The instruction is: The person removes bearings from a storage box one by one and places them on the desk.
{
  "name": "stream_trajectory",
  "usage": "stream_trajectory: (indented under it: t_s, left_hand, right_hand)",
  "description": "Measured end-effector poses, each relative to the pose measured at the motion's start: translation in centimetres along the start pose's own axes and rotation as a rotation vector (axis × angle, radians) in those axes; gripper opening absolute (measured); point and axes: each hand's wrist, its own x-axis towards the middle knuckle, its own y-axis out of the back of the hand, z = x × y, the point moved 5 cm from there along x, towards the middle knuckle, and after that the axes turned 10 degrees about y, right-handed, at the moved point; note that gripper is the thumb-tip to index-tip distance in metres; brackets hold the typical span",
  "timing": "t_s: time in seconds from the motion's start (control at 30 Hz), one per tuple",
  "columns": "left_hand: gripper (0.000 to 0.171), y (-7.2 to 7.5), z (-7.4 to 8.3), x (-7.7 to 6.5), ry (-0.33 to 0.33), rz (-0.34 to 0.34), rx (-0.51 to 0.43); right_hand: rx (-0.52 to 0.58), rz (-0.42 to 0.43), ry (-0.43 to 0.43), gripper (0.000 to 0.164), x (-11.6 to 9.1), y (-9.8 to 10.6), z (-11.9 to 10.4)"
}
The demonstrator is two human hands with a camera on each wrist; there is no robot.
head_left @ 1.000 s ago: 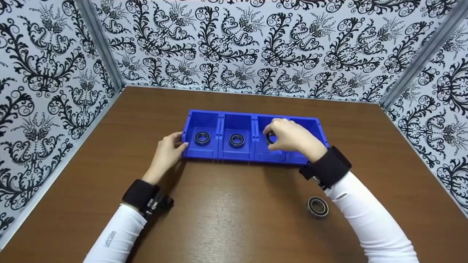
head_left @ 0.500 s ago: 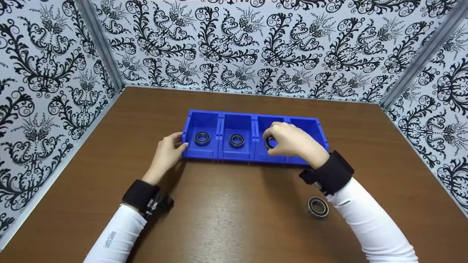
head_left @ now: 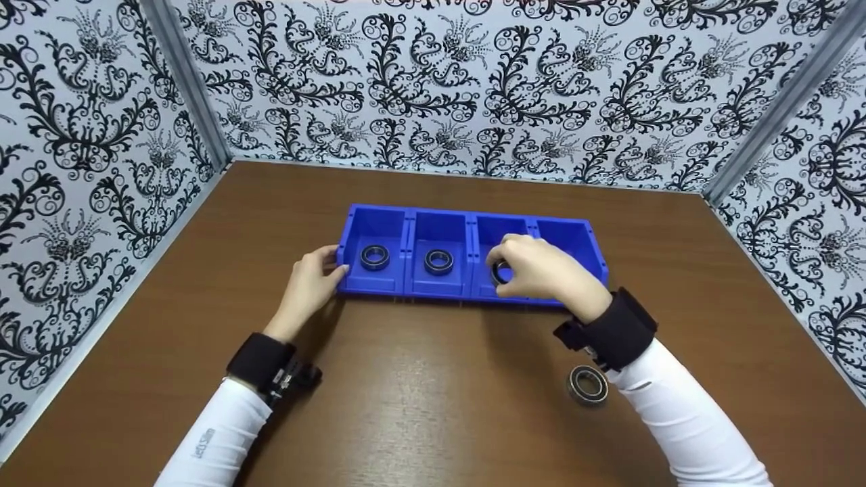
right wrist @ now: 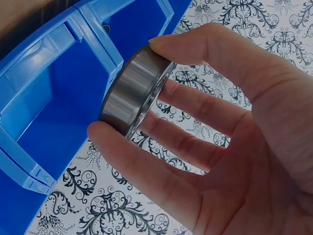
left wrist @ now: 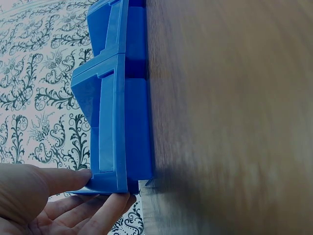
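A blue four-part storage bin (head_left: 433,295) stands on the brown table. My left hand (head_left: 306,287) grips its left end; in the left wrist view the thumb (left wrist: 68,179) lies inside the end wall and the fingers outside. My right hand (head_left: 544,270) pinches a ball bearing (right wrist: 133,90) by its outer rim between thumb and fingertips. In the head view this bearing is over the third compartment from the left, partly hidden by the hand. One bearing (head_left: 375,266) lies flat in the first compartment, another (head_left: 438,270) in the second.
Another bearing (head_left: 574,389) lies on the table (head_left: 406,392) at the right, close beside my right forearm. Patterned panels (head_left: 433,88) with grey posts enclose the table at the back and both sides. Black straps (head_left: 619,331) with cameras sit on both wrists.
My right hand, with the bearing in its grip, has come slightly toward me over the third compartment, uncovering more of the fourth. The left hand and the bin have stayed in place.
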Motion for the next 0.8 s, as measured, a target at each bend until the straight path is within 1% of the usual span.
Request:
stream_trajectory:
  t_s: [0.3, 0.4, 0.6, 0.8]
  left_hand:
    - [0.045, 0.0, -0.1, 0.0, 0.006, 0.000, -0.004]
    - [0.046, 0.0, -0.1, 0.1, 0.010, 0.000, -0.006]
    - [0.045, 0.0, 0.0, 0.0, -0.010, 0.009, -0.003]
    - [0.045, 0.1, 0.0, 0.0, -0.012, 0.008, 0.004]
  right_hand:
    - [0.003, -0.012, -0.020, 0.024, -0.4, 0.1, -0.4]
    - [0.004, -0.016, -0.018, 0.026, -0.6, 0.1, -0.7]
    - [0.012, -0.011, 0.001, 0.029, -0.9, 0.1, -1.0]
    - [0.023, -0.016, 0.008, 0.027, -1.1, -0.2, -1.1]
